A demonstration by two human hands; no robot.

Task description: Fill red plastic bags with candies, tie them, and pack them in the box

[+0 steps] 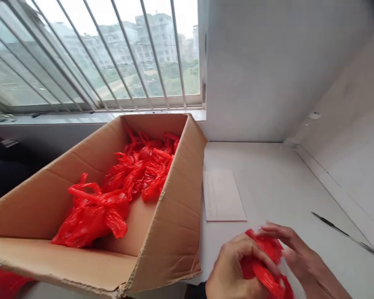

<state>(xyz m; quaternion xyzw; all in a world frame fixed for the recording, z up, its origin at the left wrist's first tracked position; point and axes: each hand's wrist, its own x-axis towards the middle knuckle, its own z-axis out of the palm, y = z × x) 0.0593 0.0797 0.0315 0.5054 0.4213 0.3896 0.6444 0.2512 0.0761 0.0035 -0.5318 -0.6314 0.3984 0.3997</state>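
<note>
1 box (180, 199): red bags (116, 178) overlap, no. unclear. 1 card (224, 197). L hand (230, 265) clutches 1 bag (269, 248) over worktop (264, 178), R of box; R hand (303, 255) blurred, can't tell grip. 1 pen (341, 231) nr worktop's R edge, cut off.

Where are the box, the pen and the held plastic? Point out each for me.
Box (176, 220): head view, on the outer face of its right wall.
Pen (349, 236): head view, about midway along its barrel.
Held plastic (269, 248): head view, on its crumpled upper part.
</note>
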